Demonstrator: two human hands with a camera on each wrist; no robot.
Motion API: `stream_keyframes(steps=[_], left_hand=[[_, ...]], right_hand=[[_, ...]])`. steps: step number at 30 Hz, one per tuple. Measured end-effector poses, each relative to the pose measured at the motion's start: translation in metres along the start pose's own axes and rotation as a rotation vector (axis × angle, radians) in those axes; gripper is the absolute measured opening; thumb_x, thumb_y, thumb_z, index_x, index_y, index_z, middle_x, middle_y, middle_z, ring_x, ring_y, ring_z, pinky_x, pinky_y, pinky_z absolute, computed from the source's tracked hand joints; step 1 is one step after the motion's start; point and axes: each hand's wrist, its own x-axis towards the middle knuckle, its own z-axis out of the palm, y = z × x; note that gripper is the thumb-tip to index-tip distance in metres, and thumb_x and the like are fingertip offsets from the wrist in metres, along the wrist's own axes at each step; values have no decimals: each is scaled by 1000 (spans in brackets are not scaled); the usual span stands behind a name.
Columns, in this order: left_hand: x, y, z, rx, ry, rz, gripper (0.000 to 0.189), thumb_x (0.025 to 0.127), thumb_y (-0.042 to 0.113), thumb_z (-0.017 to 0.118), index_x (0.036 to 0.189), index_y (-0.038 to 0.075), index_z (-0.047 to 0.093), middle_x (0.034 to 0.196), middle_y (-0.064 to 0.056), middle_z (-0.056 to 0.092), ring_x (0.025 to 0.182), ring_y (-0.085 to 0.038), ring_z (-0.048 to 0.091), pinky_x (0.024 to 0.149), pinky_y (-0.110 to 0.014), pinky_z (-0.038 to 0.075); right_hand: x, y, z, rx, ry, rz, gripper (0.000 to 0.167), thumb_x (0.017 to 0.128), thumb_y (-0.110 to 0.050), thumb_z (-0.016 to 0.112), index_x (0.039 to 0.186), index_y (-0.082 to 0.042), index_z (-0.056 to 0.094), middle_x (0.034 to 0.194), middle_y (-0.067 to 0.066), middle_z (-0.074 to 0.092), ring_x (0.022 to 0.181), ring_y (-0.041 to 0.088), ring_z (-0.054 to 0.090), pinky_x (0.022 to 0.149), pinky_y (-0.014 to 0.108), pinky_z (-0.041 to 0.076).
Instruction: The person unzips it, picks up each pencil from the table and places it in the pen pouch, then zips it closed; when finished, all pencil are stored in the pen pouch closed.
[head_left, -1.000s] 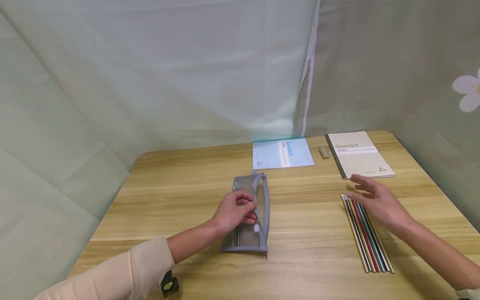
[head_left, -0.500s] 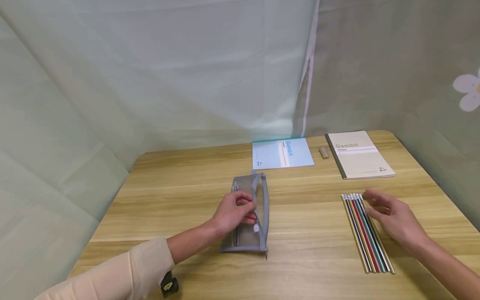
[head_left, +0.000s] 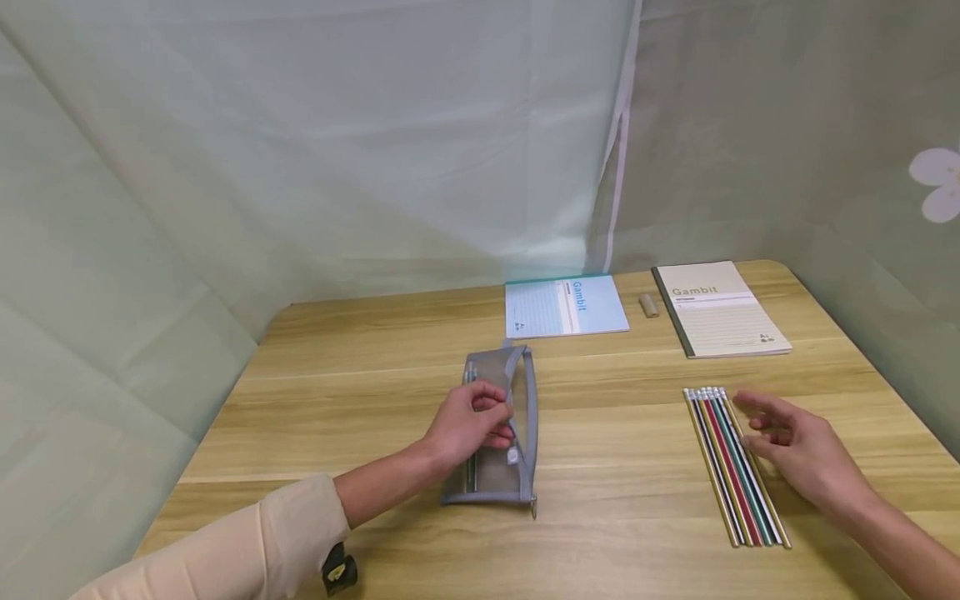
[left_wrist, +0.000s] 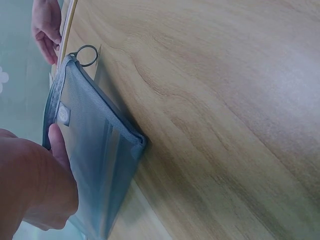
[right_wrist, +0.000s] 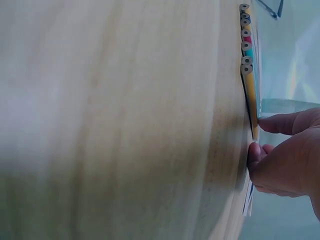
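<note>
In the head view, my left hand (head_left: 467, 425) pinches the unzipped edge of a grey mesh pencil case (head_left: 491, 471), which lies on the table with its mouth gaping to the right. A pen or similar thin stick (head_left: 471, 471) shows through the mesh. From the left wrist view, the thumb (left_wrist: 59, 145) presses the case's (left_wrist: 90, 150) near side; the other fingertips are hidden. My right hand (head_left: 806, 450) is at the right side of a row of several pencils (head_left: 731, 475), thumb and fingers apart. Its thumb (right_wrist: 280, 123) seems to touch the outermost yellow pencil (right_wrist: 251, 92).
A blue notebook (head_left: 566, 307) lies behind the pencil case. To its right are a small brownish block (head_left: 648, 306) and a beige notebook (head_left: 720, 308). Curtains hang around the back and sides of the wooden table (head_left: 337, 417).
My right hand has moved from above the pencils' eraser ends to their right side and a little nearer me. The left hand keeps its hold on the pencil case.
</note>
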Motion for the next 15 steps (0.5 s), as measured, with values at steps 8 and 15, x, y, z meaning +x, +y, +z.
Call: stream_keyframes(steps=[8,15], left_hand=[[-1,1,1,-9,1,0,23,101,0,65,122,-8,62,100,-18,69,74,-18,73,72,-33,70],[-3,2,0,-11,3,2,23,101,0,66,122,-9,61,100,-18,70,74,-19,73,72,-33,69]], right_hand=[[0,-2,1,-29,25,-37,53,96,7,73,145,11,54,139,35,59,91,-12,55,70,7,54],[2,-3,2,-55,66,-21,52,92,9,75,141,10,58,123,31,67,85,-3,61,65,9,54]])
